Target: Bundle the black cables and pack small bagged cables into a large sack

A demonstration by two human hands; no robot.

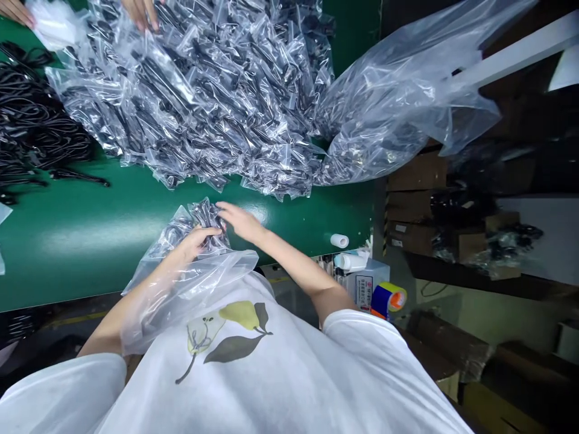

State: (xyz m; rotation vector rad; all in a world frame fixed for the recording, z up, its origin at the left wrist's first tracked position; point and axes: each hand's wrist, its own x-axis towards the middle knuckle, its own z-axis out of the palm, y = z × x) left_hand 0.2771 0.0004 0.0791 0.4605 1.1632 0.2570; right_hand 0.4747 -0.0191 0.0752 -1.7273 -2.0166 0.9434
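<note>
My left hand [198, 240] closes round a bunch of small clear bags with black cables [208, 211] inside, its thumb lying across the front. From the other side, the fingers of my right hand [242, 222] curve against the same bunch and grip its edge. A large clear plastic bag [181, 295] hangs at the table's near edge, against my shirt and around my left forearm. More bagged cables [174, 229] show through the plastic left of the bunch. Where my fingertips meet the bags is partly hidden.
A wide heap of bagged cables [217, 102] covers the back of the green table [81, 229]. Loose black cables [40, 120] lie at the left. Another person's hands [141, 13] reach in at the top. A filled plastic bag [384, 102], white roll [339, 241] and tape [389, 298] are at the right.
</note>
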